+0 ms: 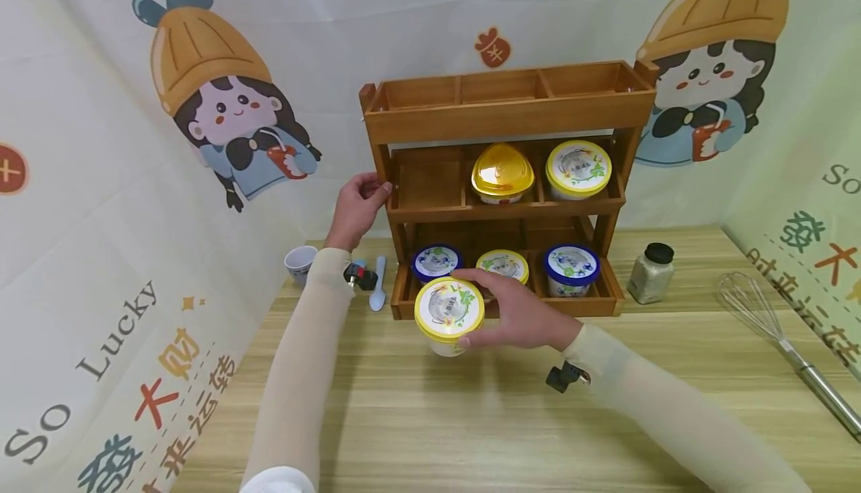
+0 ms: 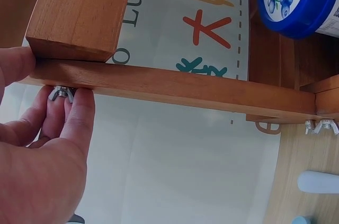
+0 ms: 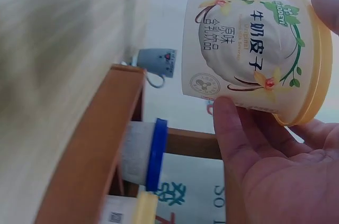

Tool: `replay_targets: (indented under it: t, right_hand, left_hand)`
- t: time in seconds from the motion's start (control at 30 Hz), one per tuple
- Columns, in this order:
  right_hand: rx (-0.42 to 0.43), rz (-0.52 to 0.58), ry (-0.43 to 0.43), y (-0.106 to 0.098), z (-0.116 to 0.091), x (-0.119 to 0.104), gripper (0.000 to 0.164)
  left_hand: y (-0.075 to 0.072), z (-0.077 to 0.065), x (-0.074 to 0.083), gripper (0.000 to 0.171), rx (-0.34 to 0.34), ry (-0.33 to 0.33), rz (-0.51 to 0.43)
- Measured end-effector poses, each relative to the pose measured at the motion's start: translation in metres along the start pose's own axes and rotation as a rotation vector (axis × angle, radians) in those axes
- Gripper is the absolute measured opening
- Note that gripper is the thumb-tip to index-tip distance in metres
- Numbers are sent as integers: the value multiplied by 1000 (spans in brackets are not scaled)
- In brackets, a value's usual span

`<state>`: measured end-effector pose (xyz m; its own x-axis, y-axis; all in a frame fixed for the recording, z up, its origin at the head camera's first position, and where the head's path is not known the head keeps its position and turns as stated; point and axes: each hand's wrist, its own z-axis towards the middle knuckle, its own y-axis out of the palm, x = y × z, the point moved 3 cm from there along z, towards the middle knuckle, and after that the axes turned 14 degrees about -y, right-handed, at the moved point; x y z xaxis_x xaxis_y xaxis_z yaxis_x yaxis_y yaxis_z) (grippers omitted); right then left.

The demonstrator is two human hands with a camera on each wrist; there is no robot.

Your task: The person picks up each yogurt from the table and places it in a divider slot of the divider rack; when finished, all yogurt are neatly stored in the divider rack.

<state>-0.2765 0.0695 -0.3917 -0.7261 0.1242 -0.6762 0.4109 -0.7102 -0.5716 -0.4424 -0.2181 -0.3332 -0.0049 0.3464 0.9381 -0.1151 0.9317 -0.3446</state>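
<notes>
My right hand (image 1: 518, 312) grips a yogurt cup with a yellow lid (image 1: 449, 310), lifted in front of the rack's lowest tier. In the right wrist view, its thumb is at the lid's edge and the fingers are under the printed side of the cup. Up at the left end of the wooden rack (image 1: 511, 123), my left hand (image 1: 359, 209) holds the side post (image 2: 201, 91) between thumb and fingers. Those fingertips lie around a metal wing nut (image 2: 62, 93). On the middle tier sit a gold-lidded tub (image 1: 502, 172) and another yellow-lidded cup (image 1: 578, 169); the left compartment there is bare.
The lowest tier holds two blue-lidded cups (image 1: 572, 269) and a yellow-lidded one (image 1: 503, 265). Left of the rack are a mug (image 1: 300, 261) and a pale blue spoon (image 1: 378, 287). A black-capped jar (image 1: 651, 275) and a whisk (image 1: 783, 343) are on the right.
</notes>
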Motion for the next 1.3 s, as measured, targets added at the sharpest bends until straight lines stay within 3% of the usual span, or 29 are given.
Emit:
replay_targets:
  t: [0.2,0.57,1.03,1.3]
  right_hand:
    - [21,-92,-11,-14,11,-9,99]
    - [121,-70,-21,-37,38,-21,102]
    - [290,-29,-37,-58,78,-24,104]
    - [378,-152,-84,-64,97,-22,106]
  left_hand:
    - [0,0,-1,56,8,11,5]
    - [0,3,-3,55,16,27,-9]
    - [0,4,-5,58,16,0,23]
    - [0,6,-5,61,13,-15,25]
